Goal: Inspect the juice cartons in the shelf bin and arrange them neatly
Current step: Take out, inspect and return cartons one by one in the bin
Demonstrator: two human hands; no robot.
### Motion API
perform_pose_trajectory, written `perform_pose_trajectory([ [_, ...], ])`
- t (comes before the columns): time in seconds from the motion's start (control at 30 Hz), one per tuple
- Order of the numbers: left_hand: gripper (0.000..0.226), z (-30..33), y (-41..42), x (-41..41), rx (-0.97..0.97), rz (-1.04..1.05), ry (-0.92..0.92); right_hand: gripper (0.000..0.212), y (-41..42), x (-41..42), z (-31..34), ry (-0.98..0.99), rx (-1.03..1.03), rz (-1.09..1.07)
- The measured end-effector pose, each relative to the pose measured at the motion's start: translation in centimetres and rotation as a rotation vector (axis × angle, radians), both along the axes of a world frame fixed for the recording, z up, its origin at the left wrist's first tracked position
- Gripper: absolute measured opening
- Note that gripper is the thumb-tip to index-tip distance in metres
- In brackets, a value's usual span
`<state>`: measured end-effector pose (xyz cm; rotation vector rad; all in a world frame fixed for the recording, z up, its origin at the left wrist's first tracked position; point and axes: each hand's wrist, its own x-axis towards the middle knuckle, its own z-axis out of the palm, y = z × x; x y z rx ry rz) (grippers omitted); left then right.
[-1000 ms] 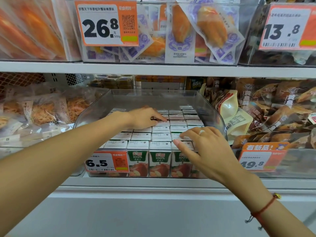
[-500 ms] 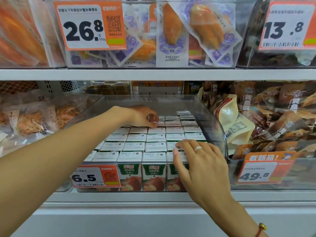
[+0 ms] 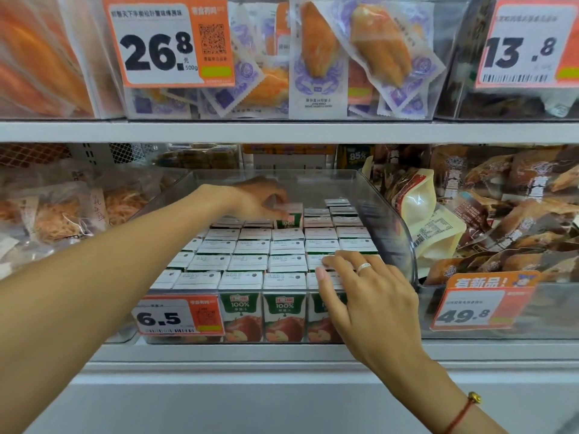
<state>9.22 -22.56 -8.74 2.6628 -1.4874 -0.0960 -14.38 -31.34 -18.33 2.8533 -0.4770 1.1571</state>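
Observation:
A clear plastic shelf bin (image 3: 404, 233) holds several rows of small green-and-white apple juice cartons (image 3: 250, 264), white tops up. At the back of the bin my left hand (image 3: 260, 198) pinches one juice carton (image 3: 289, 214) by its top and holds it raised above its neighbours, its green side showing. My right hand (image 3: 366, 292) rests with straight fingers on the tops of the front right cartons and hangs over the bin's front wall.
An orange 6.5 price tag (image 3: 178, 316) is stuck on the bin's front. Bins of snack bags stand at the left (image 3: 56, 211) and right (image 3: 501, 214). A shelf board (image 3: 282, 131) with more bins runs close overhead.
My left hand has pulled one carton up out of a back row. The right hand stays on the front right cartons. The camera has tilted up a little.

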Motion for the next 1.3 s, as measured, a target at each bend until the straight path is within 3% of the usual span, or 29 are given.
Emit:
perform_pose_trajectory([
  [0.17, 0.033, -0.7, 2.4, -1.1, -0.465, 0.017, 0.171, 0.061, -0.1, -0.3, 0.3, 0.097, -0.016, 0.006],
  [0.3, 0.034, -2.3, 4.6, -4.2, -0.784, 0.133, 0.058, 0.064, 0.2, -0.6, 0.9, 0.124, -0.015, 0.013],
  [0.4, 0.027, -2.2, 6.3, -7.7, -1.093, 0.190, 0.209, 0.065, 0.3, -0.8, 1.4, 0.140, -0.016, 0.028],
  [0.47, 0.022, -2.0, 7.8, -10.4, -1.183, 0.224, 0.331, 0.068, 0.5, -1.1, 1.9, 0.188, -0.006, 0.043],
  [0.6, 0.015, -2.6, 11.5, -15.7, -1.264, 0.378, 0.651, 0.061, 1.2, -1.6, 3.2, 0.323, 0.117, 0.064],
  [0.73, 0.025, -3.6, 14.5, -20.0, -1.287, 0.507, 1.010, 0.044, 4.8, -2.4, 5.2, 0.135, 0.479, 0.267],
  [0.8, 0.029, -4.0, 15.1, -21.3, -1.309, 0.525, 1.108, 0.046, 7.4, -2.6, 6.4, 0.205, 0.743, 0.376],
  [0.93, 0.034, -4.5, 15.6, -21.9, -1.340, 0.521, 1.151, 0.030, 10.6, -3.0, 6.6, 0.437, 0.925, 0.518],
  [1.13, 0.040, -6.1, 16.4, -21.0, -1.233, 0.494, 1.144, 0.019, 10.2, -3.4, 4.3, 0.336, 1.213, 0.659],
  [1.3, 0.026, -7.2, 17.1, -20.5, -1.088, 0.379, 1.191, 0.036, 9.2, -2.7, 3.4, 0.303, 1.277, 0.594],
])
